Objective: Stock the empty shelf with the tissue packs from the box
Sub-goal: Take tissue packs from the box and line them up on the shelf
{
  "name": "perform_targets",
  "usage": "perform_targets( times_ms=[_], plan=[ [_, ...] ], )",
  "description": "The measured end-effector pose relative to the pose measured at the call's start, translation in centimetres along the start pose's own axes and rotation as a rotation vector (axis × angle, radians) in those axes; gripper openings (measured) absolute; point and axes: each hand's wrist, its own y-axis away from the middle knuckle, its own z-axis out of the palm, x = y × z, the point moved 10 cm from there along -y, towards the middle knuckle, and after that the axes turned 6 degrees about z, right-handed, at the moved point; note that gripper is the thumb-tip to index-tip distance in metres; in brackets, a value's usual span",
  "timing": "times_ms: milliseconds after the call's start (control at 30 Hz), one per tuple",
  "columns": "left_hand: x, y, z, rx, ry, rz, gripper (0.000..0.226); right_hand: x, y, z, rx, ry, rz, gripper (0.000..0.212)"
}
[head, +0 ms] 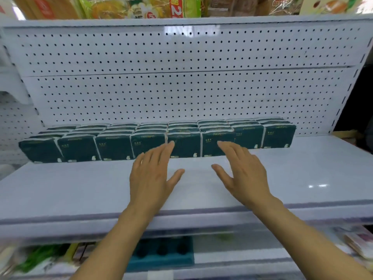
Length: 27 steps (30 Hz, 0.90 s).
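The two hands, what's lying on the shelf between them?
Nothing: in the head view, only bare white shelf shows between the left hand and right hand. The tissue packs stand behind their fingertips.

Wide bare front of the shelf gives open passage. Dark green tissue packs wall off the back against the pegboard, seemingly several rows deep. Plenty of headroom above them.

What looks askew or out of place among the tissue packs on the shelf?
Nothing serious. The tissue packs stand upright in neat rows along the back of the shelf. Only the leftmost pack leans slightly. Both hands are open and hold nothing.
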Motion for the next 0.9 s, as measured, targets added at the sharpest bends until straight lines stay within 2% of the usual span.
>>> perform_targets(
  times_ms=[133, 267, 400, 633, 900],
  plan=[
    [0.7, 6.8, -4.0, -0.054, -0.035, -0.047, 0.064, -4.0, 5.7, -1.0, -0.034, -0.063, -0.088, 0.053],
    [0.3, 14.2, -7.3, -0.122, -0.102, -0.067, 0.067, -9.7, 11.0, -1.3, -0.065, -0.133, -0.264, 0.050],
    [-2.6, 21.6, -8.6, -0.274, -0.191, -0.143, 0.071, -16.2, 15.3, -0.3, -0.108, -0.196, -0.398, 0.048],
    [-11.2, 33.4, -10.5, -0.510, -0.242, -0.388, 0.075, -26.7, 22.9, 7.3, -0.476, -0.227, -0.481, 0.056],
    [-22.3, 47.8, -13.2, -0.696, -0.213, -0.588, 0.071, -38.0, 29.7, 14.9, -0.742, -0.278, -0.525, 0.046]
  ],
)
